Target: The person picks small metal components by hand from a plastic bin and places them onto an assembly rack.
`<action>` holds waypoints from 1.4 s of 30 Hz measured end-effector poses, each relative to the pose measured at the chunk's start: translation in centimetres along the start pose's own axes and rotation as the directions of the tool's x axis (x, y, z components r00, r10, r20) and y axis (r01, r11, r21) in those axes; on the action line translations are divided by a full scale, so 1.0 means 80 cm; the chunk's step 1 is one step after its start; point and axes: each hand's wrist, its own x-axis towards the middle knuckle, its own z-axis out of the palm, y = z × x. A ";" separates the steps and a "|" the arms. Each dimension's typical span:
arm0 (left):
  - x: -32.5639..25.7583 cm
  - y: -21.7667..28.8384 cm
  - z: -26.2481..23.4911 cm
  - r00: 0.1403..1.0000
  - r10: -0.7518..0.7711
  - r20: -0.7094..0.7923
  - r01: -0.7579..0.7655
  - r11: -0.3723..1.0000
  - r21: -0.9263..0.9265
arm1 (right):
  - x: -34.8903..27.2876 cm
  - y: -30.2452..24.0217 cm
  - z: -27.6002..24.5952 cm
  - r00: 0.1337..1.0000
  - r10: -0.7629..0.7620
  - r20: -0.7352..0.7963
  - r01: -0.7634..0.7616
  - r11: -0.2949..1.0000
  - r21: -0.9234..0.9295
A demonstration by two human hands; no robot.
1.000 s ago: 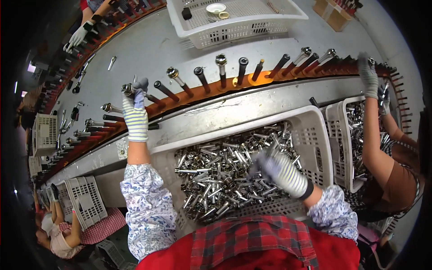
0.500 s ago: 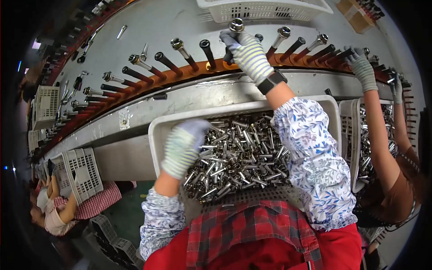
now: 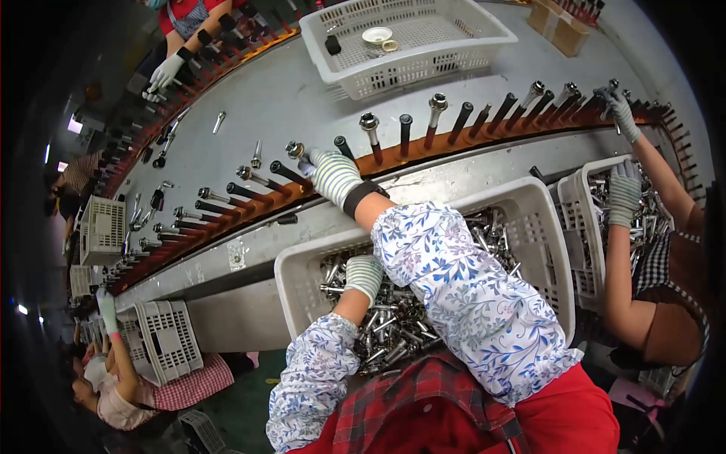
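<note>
My right hand, in a striped knit glove with a black wristband, reaches to the row of upright pegs. Its fingers close around a chrome metal fitting at the top of a peg. Below it, my left hand, gloved alike, reaches down into a white plastic basket. Shiny metal fittings are heaped in that basket, and the left fingertips are hidden among them. My right sleeve covers part of the heap. Black-topped red pegs stand along an orange-brown strip, some carrying chrome fittings.
Across the metal table stands another white basket with a small dish inside. A cardboard box sits at the far right. Co-workers' gloved hands are at the right and far left. Loose metal pieces lie on the table.
My right hand has moved left along the peg row and lower in view. My left hand has gone from above the basket into the heap. The view has shifted, showing more of the far basket.
</note>
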 end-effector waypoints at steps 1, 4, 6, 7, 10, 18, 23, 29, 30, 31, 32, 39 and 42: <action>0.000 0.002 -0.008 1.000 0.005 -0.001 -0.005 1.000 -0.007 | -0.001 0.002 0.002 0.999 0.001 0.035 -0.003 0.998 0.059; -0.018 -0.013 -0.013 0.997 0.006 0.072 -0.008 1.000 0.029 | -0.050 -0.002 0.020 0.979 -0.205 -0.023 0.206 0.976 0.073; -0.039 -0.001 -0.074 0.973 0.158 0.165 -0.148 0.986 -0.074 | -0.118 0.007 -0.028 0.899 -0.416 -0.136 0.433 0.891 0.138; -0.056 0.002 -0.109 0.958 0.246 0.147 -0.227 0.964 -0.137 | -0.155 0.019 -0.062 0.858 -0.501 -0.111 0.506 0.863 0.015; -0.082 -0.011 -0.177 0.911 0.358 0.203 -0.272 0.894 -0.357 | -0.248 0.101 -0.084 0.911 -0.412 0.012 0.408 0.899 -0.157; 0.044 0.064 -0.277 0.688 -0.106 -0.718 -0.602 0.469 -0.646 | -0.305 0.151 -0.021 0.728 0.305 0.614 0.168 0.788 -0.592; 0.176 -0.102 -0.231 0.736 -0.407 -0.541 -0.332 0.479 -0.812 | -0.293 0.142 0.017 0.691 0.210 0.691 0.350 0.740 -0.575; 0.117 -0.018 -0.272 0.792 -0.318 -0.522 -0.442 0.292 -0.848 | -0.311 0.186 -0.017 0.615 0.258 0.745 0.258 0.827 -0.500; 0.114 -0.028 -0.271 0.797 -0.343 -0.498 -0.455 0.201 -0.867 | -0.309 0.178 -0.012 0.578 0.284 0.765 0.293 0.802 -0.520; 0.107 -0.038 -0.269 0.789 -0.357 -0.500 -0.458 0.201 -0.866 | -0.312 0.170 -0.007 0.541 0.313 0.780 0.329 0.775 -0.539; 0.101 -0.046 -0.265 0.827 -0.362 -0.431 -0.399 0.162 -0.902 | -0.317 0.173 0.001 0.596 0.269 0.757 0.309 0.793 -0.525; 0.076 -0.094 -0.236 0.844 -0.454 -0.286 -0.114 0.369 -0.923 | -0.339 0.180 -0.043 0.664 0.236 0.710 0.135 0.895 -0.424; 0.068 -0.125 -0.212 0.764 -0.576 -0.290 -0.161 0.266 -0.951 | -0.332 0.178 -0.093 0.731 0.161 0.663 -0.253 0.966 0.045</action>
